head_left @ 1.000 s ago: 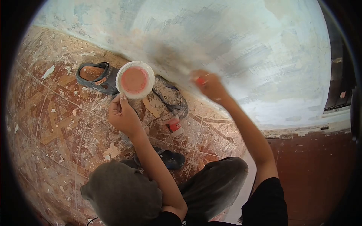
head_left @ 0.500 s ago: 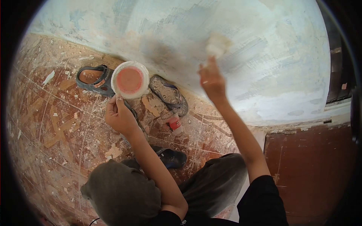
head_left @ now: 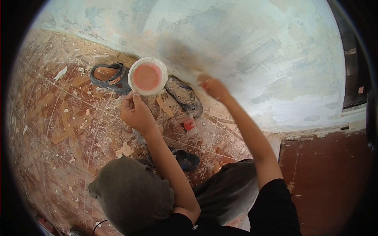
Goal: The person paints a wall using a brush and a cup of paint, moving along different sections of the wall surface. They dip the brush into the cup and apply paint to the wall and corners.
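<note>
A round white tub (head_left: pixel 147 76) with pinkish-red contents is held at its near rim by my left hand (head_left: pixel 137 112), thumb and fingers pinched on it. My right hand (head_left: pixel 214 88) is closed around the handle of a brush (head_left: pixel 197 71), whose head is blurred by motion against the lower part of the pale blue-white wall (head_left: pixel 252 51). The hand is to the right of the tub, just above the floor edge.
A dark clog (head_left: pixel 108 76) lies left of the tub and a dusty flip-flop (head_left: pixel 183 94) right of it. A bottle with a red label (head_left: pixel 189 124) lies nearer me. Paint flakes litter the tiled floor (head_left: pixel 71 126). A brown panel (head_left: pixel 323 177) stands at right.
My right hand has swept down and left along the wall with the brush. The tub and my left hand appear slightly farther right and higher in view, along with the shoes.
</note>
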Motion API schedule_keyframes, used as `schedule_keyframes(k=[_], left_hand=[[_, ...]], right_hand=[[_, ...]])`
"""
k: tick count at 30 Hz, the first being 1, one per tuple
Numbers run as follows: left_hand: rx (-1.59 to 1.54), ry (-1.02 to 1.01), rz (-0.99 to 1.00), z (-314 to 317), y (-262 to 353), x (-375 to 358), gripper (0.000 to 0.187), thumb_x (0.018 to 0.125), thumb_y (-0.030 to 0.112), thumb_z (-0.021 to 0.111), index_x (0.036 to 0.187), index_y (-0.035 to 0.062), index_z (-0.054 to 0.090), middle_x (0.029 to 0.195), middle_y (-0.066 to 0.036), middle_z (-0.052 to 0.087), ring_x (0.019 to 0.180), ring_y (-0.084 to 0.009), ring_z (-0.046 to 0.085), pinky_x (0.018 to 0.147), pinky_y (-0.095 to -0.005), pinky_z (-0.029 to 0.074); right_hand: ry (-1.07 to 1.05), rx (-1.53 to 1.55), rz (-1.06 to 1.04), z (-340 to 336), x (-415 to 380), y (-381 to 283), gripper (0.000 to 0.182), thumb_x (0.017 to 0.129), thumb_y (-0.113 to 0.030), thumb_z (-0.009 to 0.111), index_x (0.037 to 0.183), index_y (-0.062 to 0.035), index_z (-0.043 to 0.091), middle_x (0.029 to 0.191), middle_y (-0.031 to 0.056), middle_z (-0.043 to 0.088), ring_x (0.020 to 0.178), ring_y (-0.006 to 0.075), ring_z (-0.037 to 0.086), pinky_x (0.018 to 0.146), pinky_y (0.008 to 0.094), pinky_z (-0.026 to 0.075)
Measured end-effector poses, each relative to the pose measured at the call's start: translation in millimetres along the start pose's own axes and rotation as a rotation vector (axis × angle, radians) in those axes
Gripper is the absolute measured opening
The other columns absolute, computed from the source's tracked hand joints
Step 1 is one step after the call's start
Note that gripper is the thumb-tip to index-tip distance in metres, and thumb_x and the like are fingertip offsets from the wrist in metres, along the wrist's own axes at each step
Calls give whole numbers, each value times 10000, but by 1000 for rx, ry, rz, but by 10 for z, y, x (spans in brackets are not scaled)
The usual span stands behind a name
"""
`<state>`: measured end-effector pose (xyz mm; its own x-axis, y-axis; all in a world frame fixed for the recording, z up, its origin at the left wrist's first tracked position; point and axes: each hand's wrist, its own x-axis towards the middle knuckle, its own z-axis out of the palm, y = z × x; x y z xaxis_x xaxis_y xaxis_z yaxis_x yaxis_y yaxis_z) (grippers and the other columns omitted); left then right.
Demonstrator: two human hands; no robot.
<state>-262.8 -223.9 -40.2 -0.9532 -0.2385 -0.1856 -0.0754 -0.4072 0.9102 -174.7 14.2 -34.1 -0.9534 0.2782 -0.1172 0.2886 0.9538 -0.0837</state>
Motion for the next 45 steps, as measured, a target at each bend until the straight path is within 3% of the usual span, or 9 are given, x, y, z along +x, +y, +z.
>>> schedule_keyframes(k=[8, 14, 18, 21, 26, 30, 41, 43, 45], left_hand=[[-20, 25, 13, -27, -40, 94, 109, 780, -3, 498, 802, -76, 577, 750, -89, 590, 662, -91, 541, 589, -196, 420], [-23, 32, 21, -74, -122, 183, 98, 786, 3, 508, 800, -72, 570, 739, -75, 586, 636, -79, 532, 568, -185, 413], [-43, 73, 21, -123, -127, 225, 94, 784, -3, 511, 809, -70, 571, 738, -75, 589, 635, -79, 539, 573, -187, 421], [-39, 95, 2, -152, -83, 283, 92, 782, -7, 513, 818, -70, 571, 745, -81, 592, 656, -87, 551, 591, -192, 431], [-43, 112, 50, -216, -43, 396, 97, 787, -11, 507, 816, -82, 565, 754, -102, 594, 670, -106, 563, 610, -201, 442], [-50, 145, 62, -196, -14, 417, 98, 789, -18, 500, 821, -85, 564, 757, -103, 596, 669, -104, 566, 609, -201, 443], [-4, 134, 27, -166, -49, 445, 92, 790, -10, 505, 815, -67, 572, 734, -81, 595, 653, -84, 552, 596, -188, 429], [0, 138, 21, -160, -58, 464, 93, 790, -8, 506, 815, -69, 571, 734, -82, 596, 648, -83, 551, 594, -188, 428], [0, 131, 21, -152, -55, 480, 95, 790, -5, 508, 815, -72, 570, 734, -84, 596, 644, -81, 549, 592, -188, 426]], right_hand=[[553, -203, -186, -1774, -484, -244, 257, 794, -131, 567, 1048, -97, 542, 994, 125, 586, 774, 257, 609, 651, 312, 492], [1102, -625, -314, -1866, -163, -617, 248, 742, -49, 600, 986, -87, 580, 1103, 70, 542, 814, 189, 607, 599, 227, 506], [1016, -666, -376, -1053, 345, -569, 253, 746, -233, 617, 972, -125, 585, 1074, 42, 552, 654, 143, 591, 687, 284, 481], [670, -416, -499, -243, 419, -619, 316, 749, -299, 589, 977, -81, 569, 975, 75, 572, 824, 178, 566, 637, 288, 481], [115, -351, -405, 471, 438, -524, 286, 755, -303, 592, 943, -89, 568, 945, 72, 599, 666, 186, 595, 544, 295, 481], [287, -35, -421, 209, 780, -608, 286, 790, -351, 547, 939, -109, 576, 956, 67, 605, 633, 197, 598, 583, 310, 487], [530, -267, -165, -1363, 984, -1204, 324, 809, -378, 503, 907, -76, 568, 717, 60, 592, 591, 189, 573, 543, 292, 473], [918, -480, -483, -1450, 912, -1267, 273, 816, -352, 499, 862, -90, 562, 807, 55, 590, 673, 161, 577, 511, 272, 468], [926, -561, -593, -1181, 1022, -1140, 255, 811, -341, 505, 841, -92, 552, 843, 50, 573, 736, 170, 568, 516, 264, 471]])
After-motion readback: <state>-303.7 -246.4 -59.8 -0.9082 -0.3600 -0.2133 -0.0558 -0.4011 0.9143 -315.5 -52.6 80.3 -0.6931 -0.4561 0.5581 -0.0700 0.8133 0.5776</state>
